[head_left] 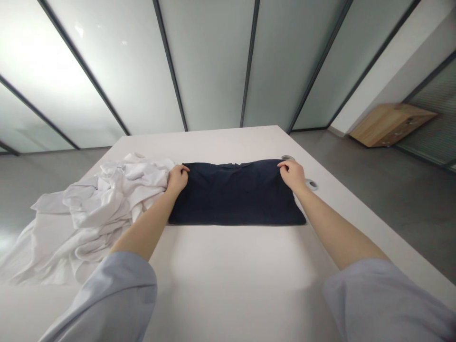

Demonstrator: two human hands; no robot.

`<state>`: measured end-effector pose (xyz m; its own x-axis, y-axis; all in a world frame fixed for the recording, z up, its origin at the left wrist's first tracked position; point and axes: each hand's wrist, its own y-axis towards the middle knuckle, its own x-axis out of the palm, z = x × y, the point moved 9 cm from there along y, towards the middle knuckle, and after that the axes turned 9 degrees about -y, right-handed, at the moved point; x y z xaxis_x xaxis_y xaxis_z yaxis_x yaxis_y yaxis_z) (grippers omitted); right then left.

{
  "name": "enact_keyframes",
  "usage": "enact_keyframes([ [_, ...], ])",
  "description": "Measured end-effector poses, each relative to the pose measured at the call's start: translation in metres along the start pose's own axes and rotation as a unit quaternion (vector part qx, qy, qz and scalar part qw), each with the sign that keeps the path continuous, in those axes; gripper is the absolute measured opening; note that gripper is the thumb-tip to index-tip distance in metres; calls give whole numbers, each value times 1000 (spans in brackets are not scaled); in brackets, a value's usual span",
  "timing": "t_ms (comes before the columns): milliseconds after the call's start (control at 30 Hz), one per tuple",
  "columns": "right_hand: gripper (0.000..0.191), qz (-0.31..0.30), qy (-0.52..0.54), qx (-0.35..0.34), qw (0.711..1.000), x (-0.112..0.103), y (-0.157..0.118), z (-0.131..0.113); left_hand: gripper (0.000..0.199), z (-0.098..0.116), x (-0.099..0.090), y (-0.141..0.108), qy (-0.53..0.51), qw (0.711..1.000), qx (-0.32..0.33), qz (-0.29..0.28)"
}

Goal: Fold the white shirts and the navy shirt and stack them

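Observation:
A dark navy garment (235, 197), folded into a wide, flat shape, lies on the white table (228, 280). Its exact kind does not show; a small notch breaks the middle of its far edge. At the far left corner my left hand (178, 178) pinches the cloth between thumb and fingers. My right hand (292, 175) grips the far right corner in the same way. Both arms reach forward over the table, and the near edge of the garment lies straight and free of the hands.
A loose heap of white clothes (107, 204) covers the table's left side, touching my left forearm. Two round fittings, one a grey ring (311, 184), sit in the tabletop by my right hand. Frosted glass panels (210, 61) stand beyond; a wooden cabinet (388, 124) is at right.

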<state>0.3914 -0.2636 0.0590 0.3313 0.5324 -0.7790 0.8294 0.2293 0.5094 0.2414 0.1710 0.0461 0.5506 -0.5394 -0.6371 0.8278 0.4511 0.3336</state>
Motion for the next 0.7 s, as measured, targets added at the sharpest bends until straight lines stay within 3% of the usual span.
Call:
enact_keyframes([
  [67,30,45,-24,-21,998,-10,1,-10,27,8,-5,6,12,998,42,34],
  [133,32,39,-62,-26,997,-8,5,-15,30,7,-2,12,43,998,38,33],
  [200,33,-34,-116,-19,993,9,8,-14,31,4,11,16,97,995,9,-13],
  [300,45,-206,-197,18,958,44,2,-3,48,5,32,6,189,978,-9,-90],
  [333,54,-241,-214,28,946,51,-3,-2,57,11,37,0,209,973,5,-100],
  [400,65,-248,-227,27,941,52,-13,-10,64,28,47,-18,222,967,61,-113],
  [533,66,-206,-176,-70,960,44,-55,-69,65,51,70,-59,210,947,148,-191],
  [633,67,-245,-131,-154,948,49,-108,-120,71,45,83,-75,215,938,117,-246],
  [700,71,-288,-133,-155,935,57,-136,-135,75,41,86,-77,220,938,93,-252],
])
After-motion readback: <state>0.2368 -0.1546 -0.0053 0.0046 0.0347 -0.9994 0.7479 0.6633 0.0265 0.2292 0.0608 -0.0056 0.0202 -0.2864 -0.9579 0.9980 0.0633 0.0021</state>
